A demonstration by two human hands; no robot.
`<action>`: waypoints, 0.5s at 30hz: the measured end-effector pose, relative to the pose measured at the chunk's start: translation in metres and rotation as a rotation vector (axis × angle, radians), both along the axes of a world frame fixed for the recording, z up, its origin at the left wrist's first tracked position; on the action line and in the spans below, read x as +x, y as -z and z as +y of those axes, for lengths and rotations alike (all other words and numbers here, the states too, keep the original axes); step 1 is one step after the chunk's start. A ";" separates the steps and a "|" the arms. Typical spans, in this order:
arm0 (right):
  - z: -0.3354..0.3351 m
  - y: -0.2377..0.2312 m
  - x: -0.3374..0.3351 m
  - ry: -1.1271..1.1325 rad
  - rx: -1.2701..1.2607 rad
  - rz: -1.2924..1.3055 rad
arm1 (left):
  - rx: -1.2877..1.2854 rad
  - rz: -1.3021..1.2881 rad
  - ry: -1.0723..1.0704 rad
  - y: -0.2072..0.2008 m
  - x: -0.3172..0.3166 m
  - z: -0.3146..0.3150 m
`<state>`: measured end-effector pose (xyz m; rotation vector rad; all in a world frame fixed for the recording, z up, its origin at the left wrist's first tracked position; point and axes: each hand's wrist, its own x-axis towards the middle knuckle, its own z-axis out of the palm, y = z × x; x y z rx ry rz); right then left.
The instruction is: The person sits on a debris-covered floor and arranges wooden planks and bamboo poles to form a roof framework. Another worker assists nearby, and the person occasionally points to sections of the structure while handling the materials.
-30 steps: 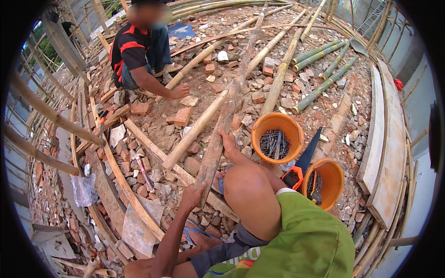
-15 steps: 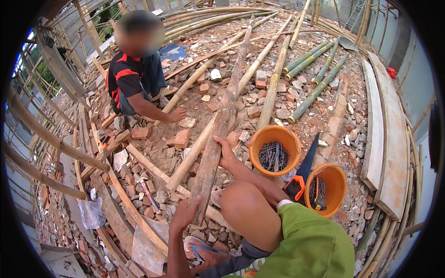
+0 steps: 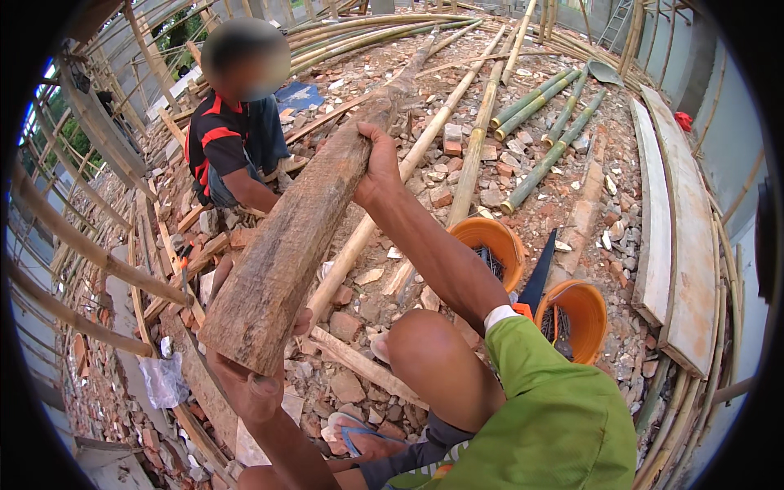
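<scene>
A long, rough, weathered wooden plank (image 3: 286, 245) is lifted close in front of me, its cut near end at lower left and its far end reaching away over the rubble. My left hand (image 3: 255, 394) grips that near end from underneath, with fingers curling up on both sides. Farther along, my right hand (image 3: 379, 167) is closed on the plank's right edge. Below it on the ground lies a pale pole (image 3: 347, 265). To the right of my knee, a handsaw (image 3: 536, 276) stands between two orange buckets with nails inside, the farther bucket (image 3: 513, 249) and the nearer bucket (image 3: 590, 339).
At left, a co-worker (image 3: 224, 151) squats beyond the plank, forearm partly behind it. Broken bricks and rubble cover the ground. Green bamboo lengths (image 3: 555, 155) lie ahead right, and wide boards (image 3: 682, 245) line the right wall. Bamboo poles (image 3: 98, 253) slant in at left.
Both hands have raised the plank's near end, bringing it closer and swinging it left. My right hand has moved up and forward; my left has moved left under the end.
</scene>
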<state>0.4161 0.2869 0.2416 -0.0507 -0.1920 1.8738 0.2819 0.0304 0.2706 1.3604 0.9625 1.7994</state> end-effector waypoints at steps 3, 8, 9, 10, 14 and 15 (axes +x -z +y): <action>-0.004 -0.019 0.007 0.002 0.065 -0.034 | 0.120 -0.050 -0.012 -0.004 0.012 0.014; -0.054 -0.035 0.009 0.050 0.208 -0.022 | 0.247 -0.178 0.060 -0.026 0.036 0.028; -0.075 -0.042 0.006 0.016 0.198 -0.006 | 0.271 -0.210 0.066 -0.029 0.036 0.029; -0.089 -0.051 0.011 0.010 0.217 -0.037 | 0.285 -0.226 0.090 -0.032 0.040 0.032; -0.113 -0.067 0.010 0.032 0.302 -0.216 | 0.362 -0.245 0.135 -0.026 0.049 0.040; -0.114 -0.066 0.005 0.044 0.327 -0.266 | 0.379 -0.198 0.125 -0.022 0.050 0.041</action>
